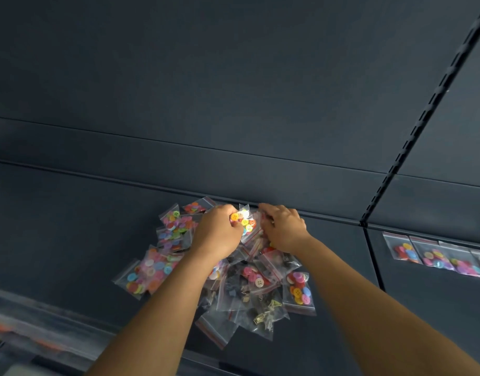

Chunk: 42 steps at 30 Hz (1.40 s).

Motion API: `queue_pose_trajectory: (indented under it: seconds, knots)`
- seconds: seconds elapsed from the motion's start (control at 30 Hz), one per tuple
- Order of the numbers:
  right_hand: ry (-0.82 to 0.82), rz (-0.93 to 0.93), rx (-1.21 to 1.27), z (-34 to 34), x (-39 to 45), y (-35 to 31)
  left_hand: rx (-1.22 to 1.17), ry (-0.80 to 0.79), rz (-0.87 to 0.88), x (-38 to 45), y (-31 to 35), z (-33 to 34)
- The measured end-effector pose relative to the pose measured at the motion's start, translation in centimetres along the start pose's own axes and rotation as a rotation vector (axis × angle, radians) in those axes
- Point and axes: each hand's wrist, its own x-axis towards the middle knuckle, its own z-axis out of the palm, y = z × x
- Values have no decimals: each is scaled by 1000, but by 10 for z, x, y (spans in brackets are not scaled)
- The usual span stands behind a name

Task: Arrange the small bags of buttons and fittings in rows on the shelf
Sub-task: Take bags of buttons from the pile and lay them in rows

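Observation:
A loose heap of small clear zip bags (228,283) with coloured buttons and metal fittings lies on the dark shelf (70,226). At the heap's far end, near the back wall, my left hand (218,233) pinches a bag of mixed coloured buttons (245,221) by its left side. My right hand (283,229) lies on the bags just right of that one, fingers curled down over them; what it holds is hidden under the hand.
On the neighbouring shelf section to the right, a row of button bags (439,256) lies side by side against the back wall. A slotted upright rail (412,142) divides the two sections. The shelf's front edge (29,329) carries a blurred strip.

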Motion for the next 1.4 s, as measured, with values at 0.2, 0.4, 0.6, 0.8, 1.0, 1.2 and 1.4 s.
queue_pose_trajectory:
  seconds: [0.2, 0.4, 0.6, 0.8, 1.0, 1.2, 1.4]
  knots:
    - [8, 8, 140, -2, -5, -4, 39, -16, 2, -5, -1, -3]
    - [136, 56, 490, -4, -12, -11, 20, -18, 0, -11, 0, -4]
    - [256, 68, 620, -26, -24, -3, -71, -8, -2, -18, 5, -8]
    - [262, 50, 770, -49, -55, 20, -268, 3, 59, -21, 32, -5]
    - [364, 59, 757, -74, -99, 55, -344, 36, 168, -29, 73, 15]
    - [392, 124, 877, -93, -140, 93, -394, 11, 216, -46, 119, 40]
    - [418, 220, 935, -97, -166, 129, -803, -293, -75, -74, 157, 82]
